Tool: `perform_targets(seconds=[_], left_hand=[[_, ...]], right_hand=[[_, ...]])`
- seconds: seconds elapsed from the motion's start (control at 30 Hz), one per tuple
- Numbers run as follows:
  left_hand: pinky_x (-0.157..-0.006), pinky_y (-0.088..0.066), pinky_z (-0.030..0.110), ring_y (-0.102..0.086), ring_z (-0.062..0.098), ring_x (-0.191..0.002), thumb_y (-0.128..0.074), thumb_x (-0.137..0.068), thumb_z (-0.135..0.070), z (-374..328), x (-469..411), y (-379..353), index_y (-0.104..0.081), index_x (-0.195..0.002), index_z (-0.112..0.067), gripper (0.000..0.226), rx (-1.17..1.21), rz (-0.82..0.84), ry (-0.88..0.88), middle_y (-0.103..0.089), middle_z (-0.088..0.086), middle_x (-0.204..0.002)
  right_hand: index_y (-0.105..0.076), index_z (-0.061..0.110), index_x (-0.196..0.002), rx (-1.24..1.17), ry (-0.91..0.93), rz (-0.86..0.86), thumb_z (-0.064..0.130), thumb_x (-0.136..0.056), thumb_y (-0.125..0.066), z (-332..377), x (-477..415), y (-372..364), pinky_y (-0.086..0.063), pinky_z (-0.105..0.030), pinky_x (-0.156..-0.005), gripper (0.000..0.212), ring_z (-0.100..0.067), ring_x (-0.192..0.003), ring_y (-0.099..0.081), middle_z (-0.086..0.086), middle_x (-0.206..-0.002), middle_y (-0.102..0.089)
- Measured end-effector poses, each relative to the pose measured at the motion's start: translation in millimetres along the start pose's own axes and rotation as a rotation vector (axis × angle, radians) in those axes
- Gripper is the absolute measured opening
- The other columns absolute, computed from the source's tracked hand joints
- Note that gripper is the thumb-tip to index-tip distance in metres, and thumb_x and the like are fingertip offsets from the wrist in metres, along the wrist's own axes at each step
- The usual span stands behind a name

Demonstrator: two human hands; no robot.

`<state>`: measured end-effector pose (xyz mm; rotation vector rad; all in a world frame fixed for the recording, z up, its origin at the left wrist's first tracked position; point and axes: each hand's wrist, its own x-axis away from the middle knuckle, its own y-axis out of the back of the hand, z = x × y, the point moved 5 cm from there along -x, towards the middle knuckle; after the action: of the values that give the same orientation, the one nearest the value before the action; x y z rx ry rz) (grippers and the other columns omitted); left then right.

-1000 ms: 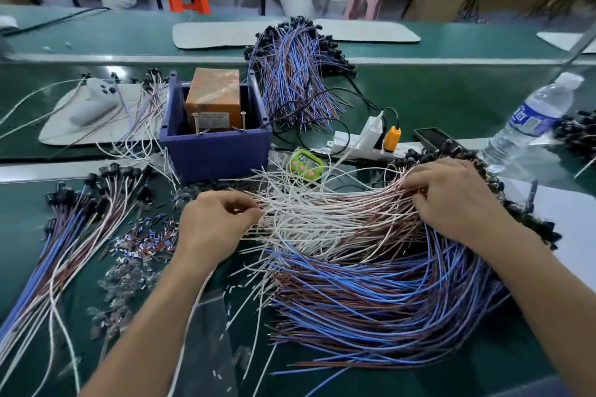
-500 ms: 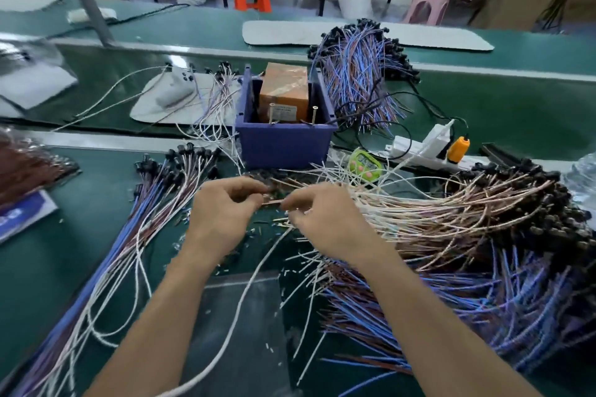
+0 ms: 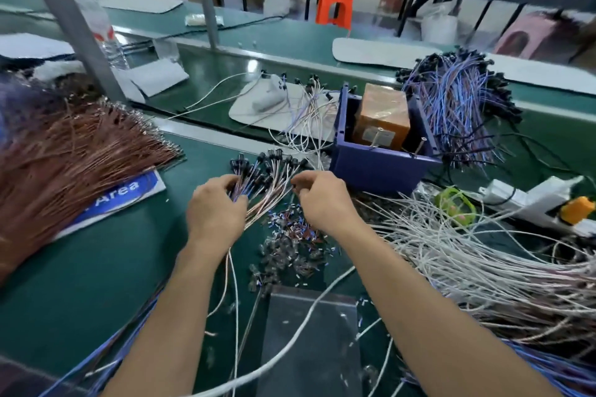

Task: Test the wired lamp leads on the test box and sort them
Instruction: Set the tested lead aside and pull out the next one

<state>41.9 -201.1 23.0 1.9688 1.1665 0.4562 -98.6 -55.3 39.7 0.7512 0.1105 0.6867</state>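
My left hand (image 3: 215,213) grips a bundle of wired lamp leads (image 3: 267,177) with black lamp heads fanned out just left of the blue test box (image 3: 377,167). My right hand (image 3: 322,200) hovers beside the bundle with curled fingertips near the lamp heads; whether it pinches a wire is unclear. The box holds an orange block (image 3: 382,119). A large heap of white, brown and blue leads (image 3: 483,274) lies to the right.
A brown wire pile (image 3: 64,164) lies at the left over a blue label sheet (image 3: 122,196). Cut wire scraps (image 3: 290,242) sit under my hands. A power strip (image 3: 529,203) with an orange plug (image 3: 577,208), a green timer (image 3: 454,203) and another lead pile (image 3: 458,106) lie right.
My view swung left. Both hands moved from the right-hand heap to the sorted bundle by the blue box, and my left hand took hold of that bundle.
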Motion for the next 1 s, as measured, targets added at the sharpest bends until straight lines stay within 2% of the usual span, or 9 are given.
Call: perform_targets(seconds=[0.07, 0.17, 0.3, 0.4, 0.5, 0.57, 0.7, 0.8, 1.0], left_hand=[[-0.095, -0.05, 0.036, -0.064, 0.025, -0.112, -0.074, -0.088, -0.024, 1, -7, -1, -0.068, -0.13, -0.028, 0.042, -0.013, 0.029, -0.01, -0.069, 0.001, -0.127], [-0.094, -0.052, 0.036, -0.064, 0.024, -0.107, -0.078, -0.086, -0.019, -1, -15, -2, -0.069, -0.125, -0.03, 0.041, -0.058, 0.053, -0.027, -0.066, -0.001, -0.126], [-0.096, -0.054, 0.037, -0.064, 0.02, -0.101, -0.078, -0.087, -0.017, 3, -22, -3, -0.071, -0.119, -0.029, 0.035, -0.015, 0.048, -0.056, -0.066, -0.002, -0.12], [-0.092, -0.053, 0.032, -0.063, 0.015, -0.094, -0.08, -0.087, -0.019, 8, -25, -3, -0.074, -0.114, -0.028, 0.029, 0.038, 0.028, -0.079, -0.068, -0.004, -0.112], [-0.082, -0.053, 0.028, -0.064, 0.013, -0.085, -0.081, -0.086, -0.022, 10, -26, 1, -0.076, -0.093, -0.031, 0.012, 0.095, 0.004, -0.055, -0.071, -0.008, -0.094], [-0.067, -0.049, 0.025, -0.064, 0.012, -0.076, -0.08, -0.086, -0.026, 9, -27, 2, -0.07, -0.077, -0.036, 0.016, 0.074, -0.008, -0.011, -0.067, -0.015, -0.077], [-0.052, -0.038, 0.018, -0.058, -0.002, -0.063, -0.075, -0.086, -0.033, 8, -26, 10, -0.064, -0.063, -0.039, 0.026, 0.156, -0.095, 0.12, -0.059, -0.024, -0.061], [-0.057, -0.051, 0.026, -0.069, 0.012, -0.061, -0.074, -0.083, -0.027, -1, -21, 9, -0.071, -0.07, -0.036, 0.016, 0.422, -0.009, 0.108, -0.071, -0.013, -0.062], [-0.058, -0.057, 0.034, -0.067, 0.019, -0.058, -0.075, -0.086, -0.009, -19, -3, 18, -0.074, -0.079, -0.029, 0.022, 0.713, 0.118, 0.006, -0.076, 0.002, -0.072]], right_hand=[[-0.069, 0.022, -0.129, 0.042, -0.025, -0.01, 0.001, -0.095, -0.049, 3, -12, -4, -0.053, -0.028, -0.085, 0.045, -0.022, -0.105, -0.067, -0.002, -0.123, -0.071], [-0.064, 0.022, -0.136, 0.088, -0.061, 0.017, 0.0, -0.095, -0.051, 2, -25, -12, -0.051, -0.032, -0.072, 0.049, -0.029, -0.101, -0.068, -0.008, -0.128, -0.067], [-0.067, 0.026, -0.112, 0.177, -0.073, -0.024, 0.004, -0.095, -0.054, 2, -33, -16, -0.057, -0.037, -0.067, 0.031, -0.027, -0.084, -0.067, -0.005, -0.104, -0.069], [-0.065, 0.028, -0.103, 0.264, -0.064, -0.032, 0.003, -0.094, -0.052, 6, -32, -16, -0.06, -0.042, -0.073, 0.03, -0.025, -0.083, -0.064, -0.002, -0.099, -0.066], [-0.062, 0.027, -0.116, 0.324, 0.003, -0.094, -0.002, -0.091, -0.048, 14, -24, -13, -0.057, -0.041, -0.071, 0.04, -0.025, -0.082, -0.062, -0.002, -0.097, -0.067], [-0.059, 0.028, -0.131, 0.307, 0.081, -0.175, -0.001, -0.091, -0.048, 22, -16, -12, -0.052, -0.039, -0.07, 0.051, -0.026, -0.084, -0.062, -0.003, -0.099, -0.07], [-0.069, 0.031, -0.119, 0.023, 0.159, -0.149, 0.013, -0.093, -0.057, 36, -7, -19, -0.054, -0.029, -0.07, 0.033, -0.011, -0.073, -0.065, 0.009, -0.086, -0.071], [-0.075, 0.023, -0.095, -0.407, 0.004, 0.003, 0.02, -0.092, -0.063, 37, -6, -29, -0.048, -0.027, -0.058, 0.013, -0.009, -0.056, -0.061, 0.003, -0.076, -0.074], [-0.066, 0.006, -0.098, -0.931, -0.2, 0.143, 0.016, -0.101, -0.062, 46, 2, -25, -0.044, -0.022, -0.051, 0.011, -0.012, -0.052, -0.052, -0.005, -0.071, -0.07]])
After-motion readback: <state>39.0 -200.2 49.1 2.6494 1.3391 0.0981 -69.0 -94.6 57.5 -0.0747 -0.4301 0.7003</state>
